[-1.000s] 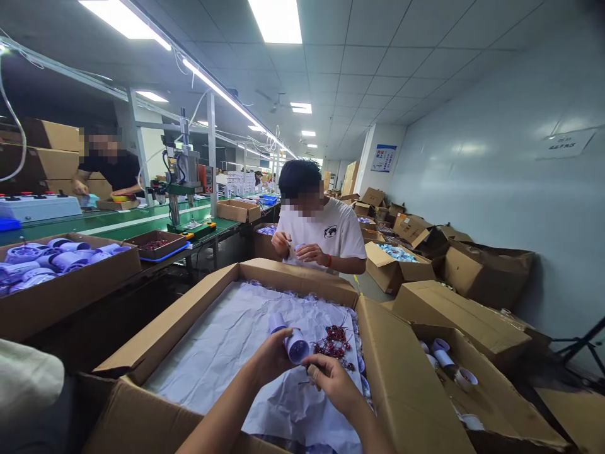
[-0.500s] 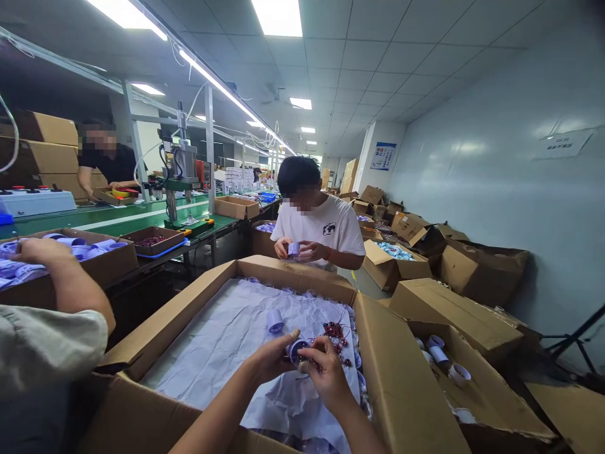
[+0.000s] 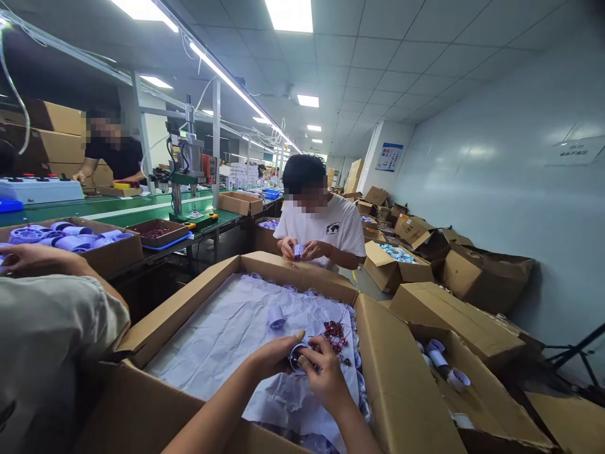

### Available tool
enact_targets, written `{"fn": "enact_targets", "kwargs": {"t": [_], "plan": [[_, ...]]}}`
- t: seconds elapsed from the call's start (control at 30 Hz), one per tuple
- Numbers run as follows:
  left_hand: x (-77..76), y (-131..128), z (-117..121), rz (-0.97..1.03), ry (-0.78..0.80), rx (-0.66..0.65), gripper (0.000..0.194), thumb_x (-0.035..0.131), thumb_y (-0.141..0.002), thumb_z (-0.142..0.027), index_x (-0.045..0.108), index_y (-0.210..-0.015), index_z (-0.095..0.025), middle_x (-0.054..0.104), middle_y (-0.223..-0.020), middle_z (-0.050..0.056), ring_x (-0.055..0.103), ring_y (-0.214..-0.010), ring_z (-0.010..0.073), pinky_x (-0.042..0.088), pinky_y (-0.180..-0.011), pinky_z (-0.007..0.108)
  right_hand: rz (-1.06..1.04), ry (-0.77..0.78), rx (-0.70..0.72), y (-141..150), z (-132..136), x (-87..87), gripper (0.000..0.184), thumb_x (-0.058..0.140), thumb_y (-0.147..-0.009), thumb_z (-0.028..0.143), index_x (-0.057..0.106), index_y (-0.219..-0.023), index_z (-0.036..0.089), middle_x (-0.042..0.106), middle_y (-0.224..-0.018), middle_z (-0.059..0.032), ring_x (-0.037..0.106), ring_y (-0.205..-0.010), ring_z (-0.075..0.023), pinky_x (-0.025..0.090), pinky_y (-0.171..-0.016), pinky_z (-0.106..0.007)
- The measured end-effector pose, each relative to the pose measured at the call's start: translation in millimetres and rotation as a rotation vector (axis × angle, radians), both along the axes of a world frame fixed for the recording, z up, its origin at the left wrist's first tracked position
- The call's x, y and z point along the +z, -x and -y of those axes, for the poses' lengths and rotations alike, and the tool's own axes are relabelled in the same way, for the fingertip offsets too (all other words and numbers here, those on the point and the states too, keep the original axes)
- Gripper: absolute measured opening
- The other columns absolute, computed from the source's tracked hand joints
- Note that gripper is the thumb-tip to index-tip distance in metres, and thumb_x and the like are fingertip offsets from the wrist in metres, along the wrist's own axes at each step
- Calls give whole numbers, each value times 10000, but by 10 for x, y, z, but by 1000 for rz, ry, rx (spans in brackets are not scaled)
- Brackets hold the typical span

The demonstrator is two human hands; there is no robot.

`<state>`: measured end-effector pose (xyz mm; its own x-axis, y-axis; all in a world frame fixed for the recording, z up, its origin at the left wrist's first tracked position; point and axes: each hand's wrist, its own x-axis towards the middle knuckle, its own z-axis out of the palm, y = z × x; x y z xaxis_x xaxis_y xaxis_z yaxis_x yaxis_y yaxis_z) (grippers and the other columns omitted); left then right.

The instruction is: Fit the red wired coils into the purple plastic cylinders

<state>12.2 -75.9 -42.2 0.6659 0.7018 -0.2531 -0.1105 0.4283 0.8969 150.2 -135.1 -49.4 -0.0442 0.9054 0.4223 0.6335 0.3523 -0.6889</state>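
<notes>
My left hand (image 3: 278, 354) is closed around a short pale-lavender plastic cylinder (image 3: 297, 357), its open end tilted toward me and a dark part showing inside. The fingers of my right hand (image 3: 324, 372) are pinched together at that opening; whatever they hold is hidden. Just beyond my hands, a second lavender cylinder (image 3: 276, 318) lies on a crumpled white paper sheet (image 3: 203, 347). To the right of it sits a small pile of dark red parts with thin wires (image 3: 335, 334).
The sheet covers wrapped items in a big open carton (image 3: 392, 378). Opposite stands a co-worker (image 3: 347, 227) handling a similar cylinder. A sleeved arm (image 3: 61, 315) reaches in from the left toward a box of lavender parts (image 3: 135, 252). Another carton (image 3: 491, 403) with loose cylinders stands at right.
My right fingers have moved further over the cylinder's opening, and the cylinder has tipped slightly. The neighbour's arm at left has shifted left and lower. The view has turned a little left.
</notes>
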Motion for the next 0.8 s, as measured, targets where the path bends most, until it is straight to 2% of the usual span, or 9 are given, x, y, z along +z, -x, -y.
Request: {"fn": "enact_targets", "kwargs": {"t": [0.2,0.3,0.37,0.43,0.53,0.63,0.8], "plan": [[30,13,31,-15,-4,-7,492,558,-749,-629,606,-724,-140,524,-549,-17,458,-474,88,344,-471,197,-73,-25,43,4,-20,-54,193,539,-784,174,712,-823,250,597,-995,-65,549,-910,-205,435,-841,-341],[4,10,16,-8,-3,-19,487,569,-741,-625,612,-710,-140,565,-584,11,499,-507,112,407,-520,225,-161,-26,-11,19,-32,-69,153,551,-724,144,648,-810,225,617,-895,-51,565,-863,-207,457,-794,-333],[-20,-1,-2,-32,-9,3,467,589,-736,-606,636,-761,-142,597,-625,24,518,-526,122,426,-530,231,-220,32,-79,24,-43,-79,228,568,-670,133,614,-878,215,632,-871,-44,576,-807,-207,468,-749,-333],[-48,-20,-20,-92,-24,51,441,614,-731,-578,657,-827,-150,619,-654,25,521,-529,124,429,-516,226,-273,105,-95,23,-60,-96,358,570,-637,123,600,-984,209,656,-945,-62,596,-853,-224,473,-781,-350],[-118,-55,-50,-183,-67,104,418,615,-738,-559,673,-820,-153,621,-623,23,510,-494,124,412,-459,214,-334,202,-55,23,-99,-152,465,559,-615,114,599,-1071,196,665,-1061,-96,604,-985,-256,458,-878,-381],[-229,-84,-88,-162,-109,96,400,607,-757,-527,671,-729,-133,595,-548,24,486,-424,114,394,-413,210,-403,274,-79,35,-141,-222,537,565,-605,129,574,-1140,172,672,-1078,-117,617,-1004,-267,460,-899,-396],[-387,-121,-141,-128,-100,120,324,596,-797,-438,652,-696,-136,547,-450,-1,470,-352,118,430,-424,246,-377,291,-60,91,-141,-193,448,543,-597,123,636,-1031,184,710,-995,-87,633,-965,-272,472,-879,-397]]}}
